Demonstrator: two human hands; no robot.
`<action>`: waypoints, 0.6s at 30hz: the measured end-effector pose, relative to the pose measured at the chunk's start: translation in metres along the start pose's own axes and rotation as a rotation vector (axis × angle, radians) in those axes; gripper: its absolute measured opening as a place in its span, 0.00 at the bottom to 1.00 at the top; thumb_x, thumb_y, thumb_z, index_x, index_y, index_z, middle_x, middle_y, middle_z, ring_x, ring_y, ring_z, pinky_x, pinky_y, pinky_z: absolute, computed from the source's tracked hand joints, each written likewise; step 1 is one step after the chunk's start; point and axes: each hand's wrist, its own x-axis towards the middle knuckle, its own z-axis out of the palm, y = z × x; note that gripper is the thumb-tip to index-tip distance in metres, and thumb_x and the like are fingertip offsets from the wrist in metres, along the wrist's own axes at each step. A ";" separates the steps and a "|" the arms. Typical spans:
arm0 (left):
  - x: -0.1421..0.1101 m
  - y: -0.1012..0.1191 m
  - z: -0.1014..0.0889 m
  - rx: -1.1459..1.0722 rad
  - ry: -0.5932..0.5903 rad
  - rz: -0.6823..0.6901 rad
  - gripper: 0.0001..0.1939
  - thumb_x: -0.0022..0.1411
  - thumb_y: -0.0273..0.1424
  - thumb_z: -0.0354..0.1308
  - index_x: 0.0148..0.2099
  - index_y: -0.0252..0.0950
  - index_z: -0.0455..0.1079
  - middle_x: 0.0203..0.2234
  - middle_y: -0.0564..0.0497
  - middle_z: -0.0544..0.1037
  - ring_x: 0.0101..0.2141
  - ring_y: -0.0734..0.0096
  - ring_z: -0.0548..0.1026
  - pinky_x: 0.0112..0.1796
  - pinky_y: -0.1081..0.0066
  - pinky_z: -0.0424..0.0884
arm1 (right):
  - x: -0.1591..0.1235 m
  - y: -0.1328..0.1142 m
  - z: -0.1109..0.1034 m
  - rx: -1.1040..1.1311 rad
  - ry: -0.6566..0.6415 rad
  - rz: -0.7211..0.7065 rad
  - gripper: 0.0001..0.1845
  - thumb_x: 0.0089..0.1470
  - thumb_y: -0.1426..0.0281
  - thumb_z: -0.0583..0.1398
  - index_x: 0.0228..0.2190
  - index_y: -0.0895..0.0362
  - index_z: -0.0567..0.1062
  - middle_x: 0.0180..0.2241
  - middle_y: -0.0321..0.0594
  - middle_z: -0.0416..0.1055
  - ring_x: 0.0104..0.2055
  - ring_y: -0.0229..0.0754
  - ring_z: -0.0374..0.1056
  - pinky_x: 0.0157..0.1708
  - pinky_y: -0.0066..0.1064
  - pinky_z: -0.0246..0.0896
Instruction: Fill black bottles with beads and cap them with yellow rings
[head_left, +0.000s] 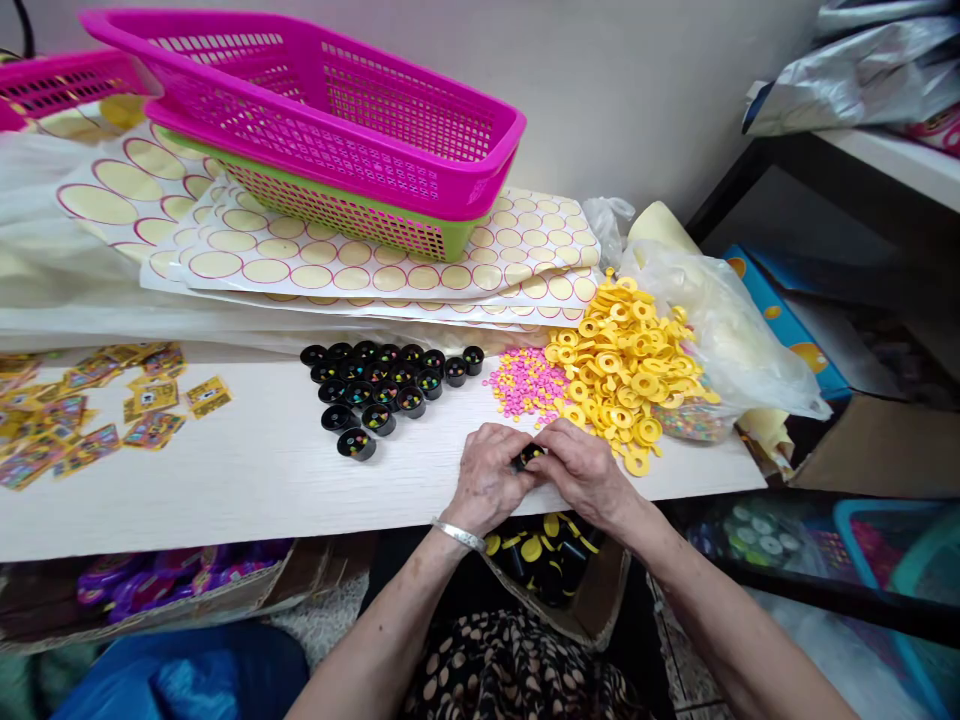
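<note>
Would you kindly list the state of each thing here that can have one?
Left hand: gripping black cup
Right hand: gripping same cup
Standing cups: open, upright, some with coloured pieces
Pink basket: stacked on green basket
Yellow rings: loosely heaped
Cardboard box below: open, parts inside

And up back, a magenta basket (484, 195) sits on a green basket (450, 240), over circle-printed sheets (315, 275); cards (155, 397) lie scattered at far left!

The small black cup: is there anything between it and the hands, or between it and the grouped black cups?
Nothing visible separates the small black cup from the left hand or the right hand; both hold it. Between it and the grouped black cups stands the left hand.
</note>
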 end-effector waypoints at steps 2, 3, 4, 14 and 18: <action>0.000 -0.001 0.001 0.010 -0.004 0.001 0.14 0.49 0.35 0.63 0.41 0.42 0.72 0.33 0.53 0.76 0.39 0.65 0.68 0.40 0.65 0.60 | 0.001 0.001 -0.003 0.102 0.024 0.026 0.07 0.51 0.75 0.57 0.33 0.52 0.71 0.29 0.37 0.66 0.32 0.40 0.63 0.32 0.32 0.60; 0.000 -0.001 0.001 0.014 -0.004 0.002 0.14 0.49 0.35 0.63 0.41 0.42 0.72 0.33 0.53 0.76 0.39 0.65 0.68 0.40 0.65 0.60 | 0.002 0.002 -0.004 0.145 0.036 0.042 0.07 0.51 0.74 0.58 0.33 0.52 0.71 0.28 0.36 0.66 0.32 0.40 0.63 0.32 0.32 0.60; 0.000 -0.001 0.001 0.018 -0.003 0.002 0.14 0.50 0.36 0.63 0.41 0.42 0.72 0.33 0.53 0.76 0.39 0.65 0.68 0.40 0.65 0.60 | 0.002 0.002 -0.005 0.182 0.047 0.059 0.06 0.50 0.74 0.59 0.32 0.51 0.71 0.28 0.36 0.66 0.31 0.40 0.64 0.32 0.32 0.60; 0.001 0.000 -0.001 0.003 -0.011 0.013 0.16 0.42 0.34 0.68 0.36 0.41 0.72 0.32 0.54 0.76 0.38 0.65 0.68 0.40 0.64 0.60 | -0.002 0.009 -0.014 0.484 0.308 0.230 0.03 0.51 0.72 0.58 0.30 0.54 0.73 0.26 0.34 0.66 0.25 0.34 0.63 0.25 0.28 0.60; 0.003 -0.001 -0.002 -0.001 -0.024 0.003 0.16 0.41 0.32 0.68 0.36 0.41 0.71 0.32 0.54 0.76 0.38 0.64 0.69 0.40 0.63 0.60 | 0.007 0.037 -0.060 0.243 0.648 0.250 0.05 0.48 0.70 0.60 0.32 0.55 0.73 0.30 0.35 0.67 0.29 0.36 0.65 0.30 0.30 0.62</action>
